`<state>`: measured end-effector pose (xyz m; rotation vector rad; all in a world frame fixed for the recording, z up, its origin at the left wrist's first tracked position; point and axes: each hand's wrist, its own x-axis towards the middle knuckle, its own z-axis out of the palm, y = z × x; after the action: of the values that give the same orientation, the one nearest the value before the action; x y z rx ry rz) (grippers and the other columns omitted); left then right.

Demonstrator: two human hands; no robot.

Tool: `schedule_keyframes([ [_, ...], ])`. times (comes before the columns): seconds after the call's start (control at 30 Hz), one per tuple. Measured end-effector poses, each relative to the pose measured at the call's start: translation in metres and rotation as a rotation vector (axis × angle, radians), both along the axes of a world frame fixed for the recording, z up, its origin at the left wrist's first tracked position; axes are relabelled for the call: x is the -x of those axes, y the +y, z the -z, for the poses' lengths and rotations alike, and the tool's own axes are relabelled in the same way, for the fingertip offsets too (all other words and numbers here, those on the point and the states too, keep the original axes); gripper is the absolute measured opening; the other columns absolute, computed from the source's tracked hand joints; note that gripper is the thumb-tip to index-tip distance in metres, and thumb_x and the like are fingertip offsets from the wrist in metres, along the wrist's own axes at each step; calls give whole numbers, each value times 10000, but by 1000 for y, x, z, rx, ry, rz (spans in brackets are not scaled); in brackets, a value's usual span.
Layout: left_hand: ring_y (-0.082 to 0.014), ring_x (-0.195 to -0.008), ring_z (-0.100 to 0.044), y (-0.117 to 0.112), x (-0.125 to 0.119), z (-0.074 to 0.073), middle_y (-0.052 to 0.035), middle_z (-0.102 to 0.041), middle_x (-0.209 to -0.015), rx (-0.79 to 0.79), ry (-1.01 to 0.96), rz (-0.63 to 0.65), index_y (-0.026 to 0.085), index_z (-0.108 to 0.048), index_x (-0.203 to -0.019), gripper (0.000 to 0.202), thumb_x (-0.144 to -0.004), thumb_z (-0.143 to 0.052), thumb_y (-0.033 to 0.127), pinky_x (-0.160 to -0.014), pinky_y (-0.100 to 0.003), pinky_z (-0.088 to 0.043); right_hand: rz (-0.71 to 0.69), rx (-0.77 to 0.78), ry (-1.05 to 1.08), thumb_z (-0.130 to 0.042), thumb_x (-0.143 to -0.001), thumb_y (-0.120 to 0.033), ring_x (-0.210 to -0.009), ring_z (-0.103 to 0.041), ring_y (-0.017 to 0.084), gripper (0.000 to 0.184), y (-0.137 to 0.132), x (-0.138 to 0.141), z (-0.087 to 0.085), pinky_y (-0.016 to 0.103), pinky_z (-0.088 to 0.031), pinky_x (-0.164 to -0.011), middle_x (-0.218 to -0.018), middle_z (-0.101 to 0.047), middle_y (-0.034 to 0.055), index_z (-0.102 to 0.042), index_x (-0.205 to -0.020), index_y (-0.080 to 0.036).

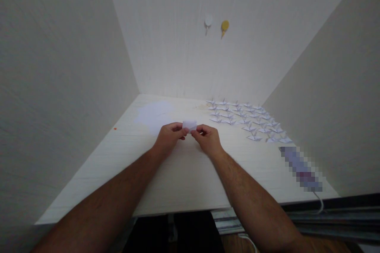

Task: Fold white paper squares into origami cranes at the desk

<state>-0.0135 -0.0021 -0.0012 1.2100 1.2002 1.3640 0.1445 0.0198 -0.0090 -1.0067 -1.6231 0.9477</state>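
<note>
A small folded piece of white paper [190,125] is held up over the middle of the white table. My left hand [170,136] pinches its left side between thumb and fingers. On the right side my right hand [208,138] grips it the same way, with both thumbs close together at its lower edge. The finer folds are too small to make out. Several rows of white origami cranes [243,116] stand to the right, beyond my right hand. Pale white paper sheets [154,114] lie on the table beyond my left hand.
Walls enclose the table [184,182] at left, back and right. A white hook [208,20] and a yellow hook [225,26] are on the back wall. A pixelated device [301,168] with a white cable [320,205] lies at right. A small orange bit [115,129] lies far left.
</note>
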Motion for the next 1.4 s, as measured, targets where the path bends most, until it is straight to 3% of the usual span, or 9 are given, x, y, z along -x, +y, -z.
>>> schedule_keyframes([
  [0.23,-141,-608,-614,1,-1,4,-29,-666,-655,11,-27,-20,145,-681,-730,257,-638,-766,370,-630,-277,-506,138,56,39,-693,-703,-407,-529,-535,114,236,3,1,0,231,-421,-495,-639,-649,10,-667,-751,-178],
  [0.47,-158,-646,-652,0,-4,0,-49,-699,-721,45,-33,-15,138,-670,-744,299,-621,-788,383,-654,-286,-529,144,8,-22,-658,-744,-379,-545,-552,119,196,0,2,-4,235,-437,-519,-650,-664,12,-679,-754,-184],
  [0.7,-160,-614,-649,-2,-6,-3,-43,-685,-667,33,-32,-55,128,-656,-715,324,-602,-801,396,-639,-288,-532,180,-85,-64,-652,-757,-325,-626,-621,142,138,-3,3,-6,257,-490,-592,-725,-702,17,-686,-812,-203],
  [1.1,-151,-621,-642,-2,-7,-4,-22,-687,-653,34,36,-82,141,-680,-720,228,-647,-764,340,-624,-254,-508,193,-181,-96,-650,-777,-322,-670,-657,168,128,-1,2,1,303,-521,-673,-752,-724,21,-726,-832,-235],
  [1.3,-142,-610,-618,-3,-7,-6,-14,-683,-650,37,66,-106,149,-682,-713,196,-658,-744,326,-610,-242,-475,180,-201,-136,-646,-780,-309,-670,-654,161,124,-2,2,-2,298,-522,-673,-752,-723,22,-729,-822,-228],
  [1.4,-127,-582,-581,-4,-6,-8,4,-659,-625,19,111,-107,155,-672,-697,192,-662,-735,333,-570,-227,-435,176,-126,-60,-674,-748,-319,-685,-654,157,188,-1,4,-1,286,-529,-661,-776,-722,28,-720,-895,-210],
])
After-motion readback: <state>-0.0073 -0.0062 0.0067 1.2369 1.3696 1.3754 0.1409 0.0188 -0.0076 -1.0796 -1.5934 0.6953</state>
